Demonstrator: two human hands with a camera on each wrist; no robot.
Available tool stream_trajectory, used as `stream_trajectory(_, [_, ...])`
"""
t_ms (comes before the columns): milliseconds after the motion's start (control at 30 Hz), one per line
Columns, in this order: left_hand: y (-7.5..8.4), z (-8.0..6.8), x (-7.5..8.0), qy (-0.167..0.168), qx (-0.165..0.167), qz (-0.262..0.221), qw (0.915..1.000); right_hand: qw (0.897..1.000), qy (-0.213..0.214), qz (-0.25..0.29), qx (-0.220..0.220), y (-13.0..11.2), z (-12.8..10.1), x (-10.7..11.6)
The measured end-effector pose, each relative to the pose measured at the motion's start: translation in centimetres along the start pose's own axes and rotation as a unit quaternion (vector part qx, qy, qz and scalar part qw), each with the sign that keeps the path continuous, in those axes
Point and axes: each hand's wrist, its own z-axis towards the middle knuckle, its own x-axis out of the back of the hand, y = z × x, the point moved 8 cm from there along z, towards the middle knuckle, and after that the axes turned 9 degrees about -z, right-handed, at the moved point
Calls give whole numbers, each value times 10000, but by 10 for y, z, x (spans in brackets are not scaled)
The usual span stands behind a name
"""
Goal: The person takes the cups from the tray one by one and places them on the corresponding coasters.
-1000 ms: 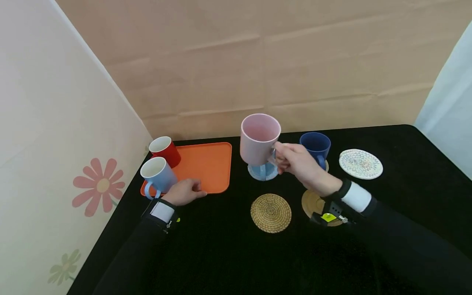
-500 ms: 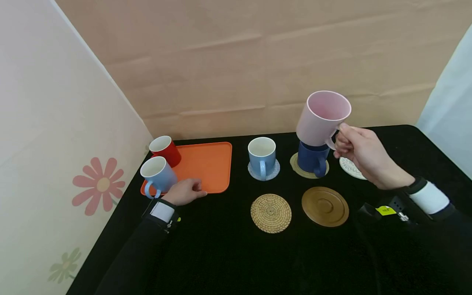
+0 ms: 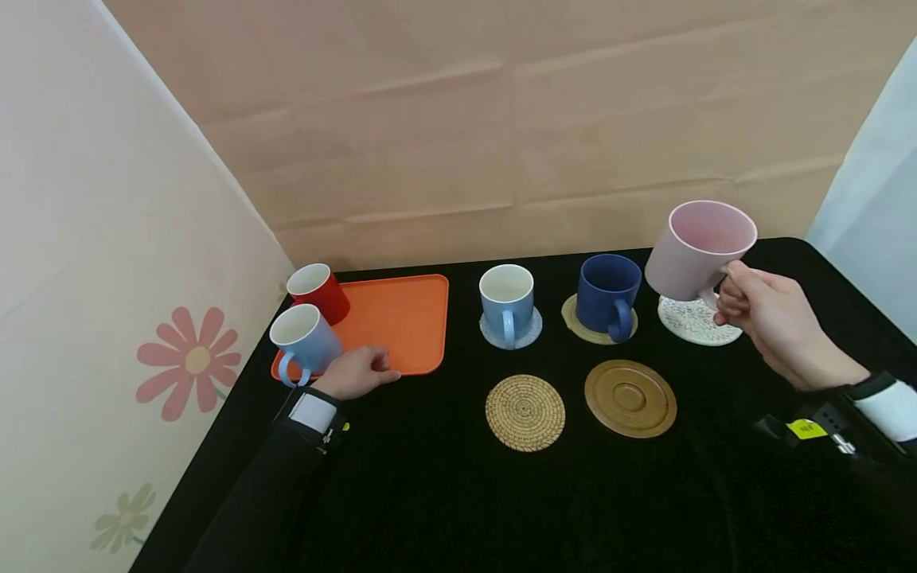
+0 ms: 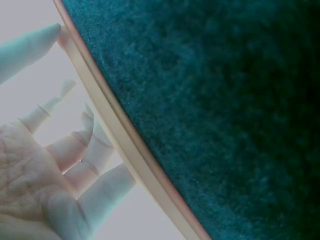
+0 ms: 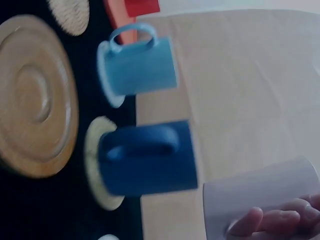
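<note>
- A right hand point(image 3: 774, 318) pinches the handle of a pink mug point(image 3: 688, 255), fingers curled tight, holding it aloft near a white coaster point(image 3: 705, 330), whose far part the mug hides from the head camera.
- A navy mug point(image 3: 596, 301), the nearest obstacle, stands just left of the pink mug on a tan coaster point(image 3: 593, 337).
- Farther left, a blue mug point(image 3: 494, 318) sits on a pale coaster point(image 3: 528, 336).
- In front lie a woven coaster point(image 3: 525, 414) and a wooden coaster point(image 3: 630, 398), side by side, both bare.
- At left, a left hand point(image 3: 354, 374) rests at the near edge of an orange tray point(image 3: 401, 318), fingers loosely bent, digits spread, tips touching the rim.
- A red mug point(image 3: 329, 301) and a second light-blue mug point(image 3: 315, 350) crowd the tray's left side, the latter right beside that hand.
</note>
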Motion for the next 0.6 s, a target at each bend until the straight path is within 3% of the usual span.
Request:
stream_trajectory(333, [-2, 0, -2, 21, 51, -50, 10000, 9976, 574, 103, -363, 30, -6, 32])
stream_trajectory(600, [-5, 2, -2, 57, 149, 74, 9998, 9952, 721, -90, -660, 54, -7, 40])
